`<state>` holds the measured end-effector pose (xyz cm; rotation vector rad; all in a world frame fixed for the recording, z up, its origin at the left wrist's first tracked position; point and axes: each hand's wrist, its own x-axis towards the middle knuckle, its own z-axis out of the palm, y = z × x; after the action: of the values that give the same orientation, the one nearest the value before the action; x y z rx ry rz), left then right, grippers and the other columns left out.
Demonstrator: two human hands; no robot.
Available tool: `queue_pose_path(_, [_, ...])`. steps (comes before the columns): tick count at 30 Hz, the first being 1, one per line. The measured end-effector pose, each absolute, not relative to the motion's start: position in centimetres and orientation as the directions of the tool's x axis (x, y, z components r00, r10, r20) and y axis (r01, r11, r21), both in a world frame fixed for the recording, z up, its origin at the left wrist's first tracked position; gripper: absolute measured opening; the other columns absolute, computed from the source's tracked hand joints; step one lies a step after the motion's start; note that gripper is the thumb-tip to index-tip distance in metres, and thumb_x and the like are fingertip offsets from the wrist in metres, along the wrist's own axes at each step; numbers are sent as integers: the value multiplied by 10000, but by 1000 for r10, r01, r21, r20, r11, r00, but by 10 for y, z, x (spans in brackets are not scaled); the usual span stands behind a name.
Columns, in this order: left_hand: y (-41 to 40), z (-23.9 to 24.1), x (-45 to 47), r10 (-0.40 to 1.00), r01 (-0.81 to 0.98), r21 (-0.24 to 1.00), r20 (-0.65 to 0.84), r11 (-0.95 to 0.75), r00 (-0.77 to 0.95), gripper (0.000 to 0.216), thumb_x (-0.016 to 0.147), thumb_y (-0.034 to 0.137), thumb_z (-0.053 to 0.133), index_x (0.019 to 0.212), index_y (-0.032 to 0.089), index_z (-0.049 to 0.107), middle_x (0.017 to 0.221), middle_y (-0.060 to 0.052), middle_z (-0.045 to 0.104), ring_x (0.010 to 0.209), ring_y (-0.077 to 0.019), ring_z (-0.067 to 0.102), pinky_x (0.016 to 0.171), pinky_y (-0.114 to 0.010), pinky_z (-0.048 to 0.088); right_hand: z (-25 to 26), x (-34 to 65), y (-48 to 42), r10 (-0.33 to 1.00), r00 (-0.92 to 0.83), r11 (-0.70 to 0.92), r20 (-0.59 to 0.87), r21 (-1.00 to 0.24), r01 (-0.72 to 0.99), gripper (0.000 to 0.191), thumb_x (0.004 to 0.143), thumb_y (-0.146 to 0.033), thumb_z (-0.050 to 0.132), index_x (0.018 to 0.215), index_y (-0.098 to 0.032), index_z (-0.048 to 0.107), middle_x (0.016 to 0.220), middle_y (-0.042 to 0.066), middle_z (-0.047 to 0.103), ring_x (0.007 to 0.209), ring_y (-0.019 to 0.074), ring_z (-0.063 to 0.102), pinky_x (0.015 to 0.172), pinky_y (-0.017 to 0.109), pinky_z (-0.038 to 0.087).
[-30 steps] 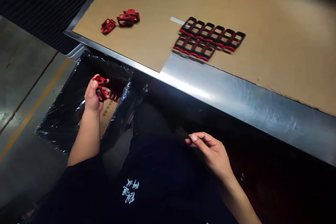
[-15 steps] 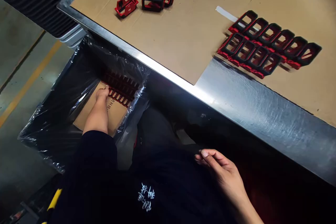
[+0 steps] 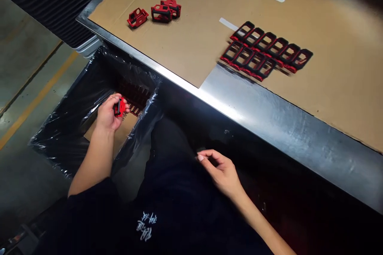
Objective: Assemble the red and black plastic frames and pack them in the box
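The left hand [image 3: 105,117] has its grip clamped on a small red frame [image 3: 119,107], held over a cardboard box [image 3: 116,137] lined with a black plastic bag [image 3: 60,139], where rows of red frames [image 3: 134,101] already lie. The right hand [image 3: 220,171] curls loosely by the lap; whether it holds anything cannot be told. On the surface [image 3: 269,121], two tidy rows of frames [image 3: 257,50] cover part of a cardboard sheet [image 3: 329,67], with three loose frames [image 3: 152,15] at upper left.
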<state>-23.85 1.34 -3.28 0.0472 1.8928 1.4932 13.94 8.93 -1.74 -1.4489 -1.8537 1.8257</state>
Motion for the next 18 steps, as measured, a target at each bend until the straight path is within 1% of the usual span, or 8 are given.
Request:
queue_pose_path(2, [19,-12,-175,646,-522,850,-438,71,-626,275,822,408,695,995,223,588,805,8,620,659,-122,632,588,-247,545,-13,137,87,714,-609,-67,-344,-901,430,412,884,-469,734,1187,-192,710,1095,120,781,990,268,747,897,415,614])
queue_pose_path(3, [23,-6,-140,725,-605,795,-441,43,-529,295,808,424,715,990,230,588,802,9,620,654,-122,632,585,-248,543,-10,137,87,722,-646,25,-248,-924,383,557,860,-455,765,1335,-197,632,1268,148,731,1134,290,714,971,446,597])
queue_pose_path(5, [32,-1,-71,823,-727,676,-478,120,-309,301,812,442,716,1002,237,603,825,1,632,670,-123,636,608,-261,550,-3,140,88,723,-690,232,-44,-925,302,894,766,-462,852,1520,-193,453,1541,197,528,1388,337,553,1111,514,515])
queue_pose_path(6, [36,-1,-41,851,-737,651,-480,181,-215,306,832,467,698,1021,242,610,854,-9,644,691,-132,644,627,-278,558,1,144,89,716,-696,315,44,-911,267,996,731,-471,878,1555,-181,400,1587,213,465,1450,350,484,1159,539,467])
queue_pose_path(7, [39,-2,-15,867,-724,646,-479,241,-138,316,858,495,670,1044,245,617,884,-19,655,712,-141,653,647,-298,568,3,150,90,718,-687,370,112,-897,241,1026,721,-476,885,1564,-173,385,1595,221,450,1473,350,455,1187,546,435])
queue_pose_path(10, [46,-4,36,876,-671,644,-481,366,16,347,901,538,626,1080,240,628,941,-39,670,746,-159,676,681,-330,585,6,175,91,774,-596,414,213,-883,222,909,743,-443,872,1513,-187,463,1533,209,526,1449,323,492,1197,519,433])
queue_pose_path(14, [54,0,55,846,-684,561,-508,465,159,325,861,491,701,1029,221,632,915,-26,677,721,-157,694,643,-299,598,4,204,80,850,-485,351,205,-907,232,790,746,-346,846,1459,-223,526,1514,175,555,1431,316,515,1188,515,441])
queue_pose_path(18, [58,6,62,813,-640,549,-538,538,223,356,824,447,751,1046,191,643,881,-18,708,717,-173,725,676,-308,625,2,219,70,882,-416,327,223,-924,199,772,746,-282,817,1459,-227,524,1510,167,561,1441,316,504,1186,536,438])
